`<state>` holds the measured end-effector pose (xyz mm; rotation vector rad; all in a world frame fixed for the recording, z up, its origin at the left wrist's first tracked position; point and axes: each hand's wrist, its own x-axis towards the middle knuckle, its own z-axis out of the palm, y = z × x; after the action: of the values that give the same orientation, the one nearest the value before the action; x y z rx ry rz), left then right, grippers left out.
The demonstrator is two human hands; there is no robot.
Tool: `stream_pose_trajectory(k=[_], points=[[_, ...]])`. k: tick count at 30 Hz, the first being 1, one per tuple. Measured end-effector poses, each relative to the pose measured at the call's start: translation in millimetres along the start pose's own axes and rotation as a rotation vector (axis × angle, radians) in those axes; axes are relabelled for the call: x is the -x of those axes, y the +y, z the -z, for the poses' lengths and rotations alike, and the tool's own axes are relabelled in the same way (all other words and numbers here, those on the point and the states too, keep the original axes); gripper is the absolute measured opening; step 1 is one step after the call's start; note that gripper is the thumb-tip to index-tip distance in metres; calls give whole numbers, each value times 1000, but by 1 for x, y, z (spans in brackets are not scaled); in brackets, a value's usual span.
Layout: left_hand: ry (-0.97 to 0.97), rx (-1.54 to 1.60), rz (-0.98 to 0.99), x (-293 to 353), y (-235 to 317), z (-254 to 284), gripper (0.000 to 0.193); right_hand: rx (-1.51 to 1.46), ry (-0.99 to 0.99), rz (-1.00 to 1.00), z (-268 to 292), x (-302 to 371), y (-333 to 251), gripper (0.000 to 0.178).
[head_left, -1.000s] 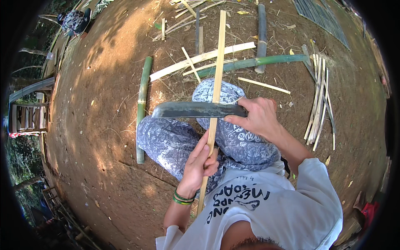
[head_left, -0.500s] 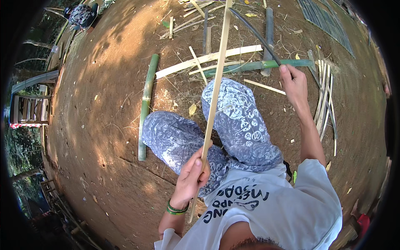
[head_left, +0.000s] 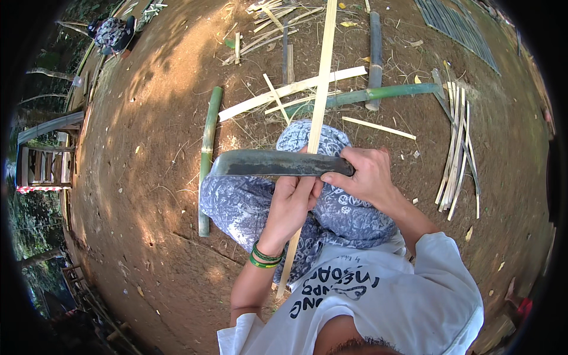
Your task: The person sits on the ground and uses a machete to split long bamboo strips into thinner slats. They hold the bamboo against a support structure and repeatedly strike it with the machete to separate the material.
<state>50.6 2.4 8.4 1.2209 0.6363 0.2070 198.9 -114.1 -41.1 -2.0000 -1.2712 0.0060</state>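
A long pale bamboo strip [head_left: 323,89] runs from beside my lap up past my knees. My left hand [head_left: 296,198] is closed round it just below the blade. Across the strip lies a wide, dark machete [head_left: 266,163], its blade pointing left with the flat side showing. My right hand [head_left: 365,171] grips the machete's handle end, thumb along the near side. The blade covers part of the strip; whether its edge bites into the bamboo I cannot tell.
A green bamboo pole [head_left: 208,148] lies left of my knees; another green bamboo piece [head_left: 402,90] lies ahead. Split strips [head_left: 455,154] are bundled at the right, and more strips [head_left: 269,32] lie scattered ahead. A slatted bamboo panel [head_left: 458,32] is far right. A person [head_left: 112,34] crouches far left.
My right hand has brought the machete in from the upper right and laid it across the strip. My left hand has moved up and forward, still holding the strip.
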Motion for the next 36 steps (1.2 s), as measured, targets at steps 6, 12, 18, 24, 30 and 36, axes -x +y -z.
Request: stream_pose_trajectory(k=[6, 12, 18, 24, 30, 36], points=[[-23, 59, 31, 6, -10, 7, 42, 64, 11, 74, -2, -2, -2, 65], [-29, 81, 89, 18, -15, 13, 39, 110, -22, 64, 0, 1, -7, 66], [-11, -13, 72, 41, -18, 16, 40, 150, 34, 146, 1, 5, -9, 70], [11, -69, 55, 68, -14, 19, 45, 142, 62, 149, 0, 4, 0, 70], [-86, -34, 121, 135, -42, 27, 46, 31, 85, -473, 36, -35, 72, 67], [-60, 132, 188, 100, -31, 26, 43, -186, 222, -533, 58, -43, 101, 69]])
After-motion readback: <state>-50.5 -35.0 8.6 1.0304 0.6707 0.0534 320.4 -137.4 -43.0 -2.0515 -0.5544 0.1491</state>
